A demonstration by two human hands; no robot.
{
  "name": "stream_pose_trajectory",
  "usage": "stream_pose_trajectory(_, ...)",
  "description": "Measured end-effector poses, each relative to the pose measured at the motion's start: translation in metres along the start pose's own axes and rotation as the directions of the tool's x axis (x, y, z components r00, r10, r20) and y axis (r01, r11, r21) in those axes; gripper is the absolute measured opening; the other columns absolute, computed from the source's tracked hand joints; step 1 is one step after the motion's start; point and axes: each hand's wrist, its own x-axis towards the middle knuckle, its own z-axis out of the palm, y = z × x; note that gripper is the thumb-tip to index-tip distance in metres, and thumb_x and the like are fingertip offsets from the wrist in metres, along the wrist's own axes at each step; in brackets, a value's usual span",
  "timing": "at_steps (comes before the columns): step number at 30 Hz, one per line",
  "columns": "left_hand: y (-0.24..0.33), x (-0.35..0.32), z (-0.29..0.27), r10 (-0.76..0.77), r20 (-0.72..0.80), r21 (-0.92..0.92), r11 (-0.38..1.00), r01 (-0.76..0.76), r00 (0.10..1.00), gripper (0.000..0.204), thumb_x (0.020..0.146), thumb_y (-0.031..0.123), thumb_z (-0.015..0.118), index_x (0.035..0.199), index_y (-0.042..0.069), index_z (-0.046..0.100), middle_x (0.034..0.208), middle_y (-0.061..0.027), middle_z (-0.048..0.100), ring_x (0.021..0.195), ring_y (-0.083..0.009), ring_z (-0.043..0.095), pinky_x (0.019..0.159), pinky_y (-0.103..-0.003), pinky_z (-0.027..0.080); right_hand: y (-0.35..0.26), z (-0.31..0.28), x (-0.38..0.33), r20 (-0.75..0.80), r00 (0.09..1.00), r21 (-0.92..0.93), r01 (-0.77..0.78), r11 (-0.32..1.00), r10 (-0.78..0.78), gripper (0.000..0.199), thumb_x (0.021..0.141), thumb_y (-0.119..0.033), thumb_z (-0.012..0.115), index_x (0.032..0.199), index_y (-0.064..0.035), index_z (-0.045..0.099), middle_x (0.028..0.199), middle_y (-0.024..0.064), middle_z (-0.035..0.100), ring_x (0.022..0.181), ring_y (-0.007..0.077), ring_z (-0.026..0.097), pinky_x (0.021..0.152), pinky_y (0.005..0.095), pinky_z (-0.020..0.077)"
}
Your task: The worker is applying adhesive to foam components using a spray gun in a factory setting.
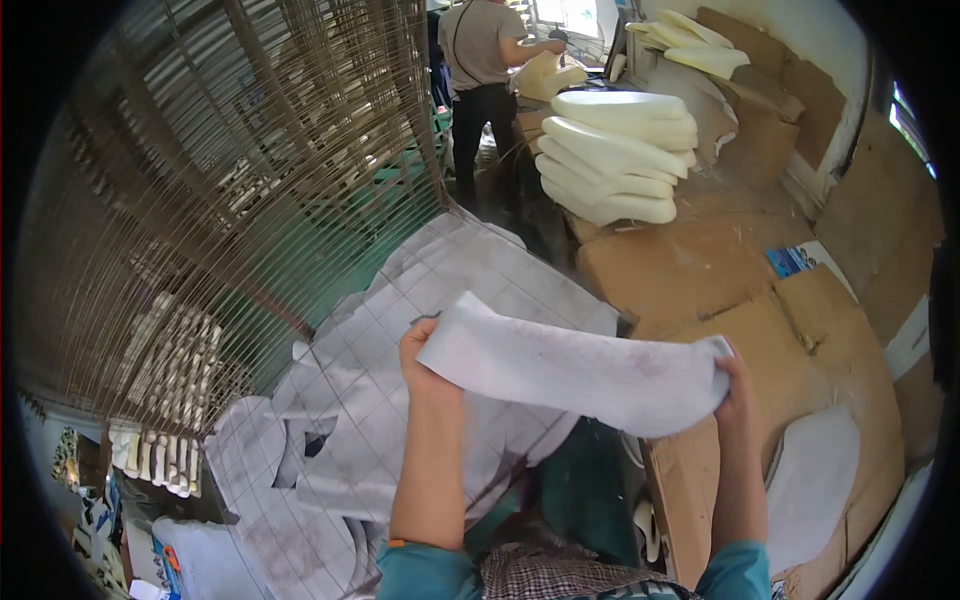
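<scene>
A wire rack [230, 200] of thin metal rods fills the left side of the workshop, with rows of pale moulded pieces [165, 400] showing through it at lower left. Below them, in the bottom-left corner, lies a white package [195, 560] with orange and blue markings, too small to make out. Grey, stained sheets [400, 400] lie overlapped on a wire grid in front of the person.

At centre the person holds up a long, white, curved sheet [580, 370] of soft material, faintly smudged pink, stretched between both hands above the grey sheets. The left hand [420, 360] is closed on the sheet's left end, thumb and fingers pinching its edge. The right hand [735, 385] is closed on the right end, gripping it from behind.

Further back, another person [485, 60] in a tan shirt and dark trousers stands at a bench, handling a pale foam piece. To the right a stack of cream foam pads [615, 155] rests on a worktop covered in brown cardboard [690, 260]. A small blue-and-white printed label [795, 260] lies flat on the cardboard near the right edge. Another white cut-out shape [815, 480] lies on the cardboard at lower right, just beside the right forearm.
</scene>
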Motion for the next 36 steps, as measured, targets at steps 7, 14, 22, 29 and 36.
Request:
stream_pose_trajectory(7, 0.14, 0.169, -0.016, 0.297, 0.202, 0.077, 0.945, -0.318, 0.933, 0.013, 0.068, 0.006, 0.045, 0.064, 0.0, 0.056, 0.074, -0.0125, 0.061, 0.07, -0.0269, 0.06, 0.067, -0.039, 0.051, 0.049, 0.188, 0.203, 0.094, 0.984, -0.092, 0.16, 0.983, -0.152, 0.056, 0.07, 0.006, 0.045, 0.125, -0.0052, 0.041, 0.108, 0.0112, 0.053, 0.099, 0.0238, 0.053, 0.087, 0.0351, 0.0442)
stream_pose_trajectory(14, 0.222, 0.218, -0.105, 0.323, 0.124, 0.348, 0.871, -0.346, 0.938, 0.066, 0.069, 0.007, 0.046, 0.132, 0.002, 0.03, 0.121, -0.0162, 0.046, 0.112, -0.0282, 0.045, 0.095, -0.043, 0.036, 0.135, 0.273, 0.268, 0.288, 0.957, -0.071, 0.065, 0.995, -0.042, 0.068, 0.075, 0.0, 0.054, 0.135, -0.0131, 0.026, 0.119, 0.0146, 0.046, 0.102, 0.0237, 0.049, 0.086, 0.0351, 0.0419)
stream_pose_trajectory(22, 0.172, 0.176, -0.227, 0.446, -0.486, 0.589, 0.802, -0.096, 0.751, 0.051, 0.078, 0.019, 0.053, 0.126, 0.009, 0.038, 0.114, -0.0093, 0.049, 0.097, -0.0305, 0.052, 0.083, -0.036, 0.042, 0.16, 0.146, 0.2, 0.221, 0.968, -0.481, 0.003, 0.877, 0.118, 0.061, 0.077, -0.018, 0.064, 0.128, -0.0068, 0.033, 0.106, 0.0125, 0.053, 0.089, 0.0173, 0.053, 0.073, 0.0312, 0.0456)
stream_pose_trajectory(29, -0.019, 0.087, -0.103, 0.062, -0.081, 0.636, 0.772, 0.004, 0.995, 0.04, 0.079, 0.008, 0.052, 0.118, 0.003, 0.045, 0.093, -0.0094, 0.057, 0.082, -0.0215, 0.057, 0.077, -0.033, 0.046, 0.037, -0.102, -0.028, -0.158, 0.957, -0.942, -0.072, 0.328, -0.244, 0.021, 0.076, -0.011, 0.063, 0.094, -0.0025, 0.058, 0.081, 0.0054, 0.059, 0.069, 0.0107, 0.056, 0.062, 0.0239, 0.0474)
stream_pose_trajectory(36, -0.294, -0.044, -0.068, -0.671, -0.063, 0.697, 0.501, 0.514, 0.739, 0.036, 0.076, 0.003, 0.055, 0.111, -0.001, 0.049, 0.09, -0.0118, 0.058, 0.074, -0.0199, 0.06, 0.066, -0.028, 0.049, -0.014, -0.226, -0.254, -0.31, 0.883, -0.768, -0.451, -0.454, -0.352, 0.021, 0.068, -0.02, 0.062, 0.077, -0.0041, 0.053, 0.078, 0.0135, 0.055, 0.069, 0.0321, 0.058, 0.057, 0.0406, 0.0479)
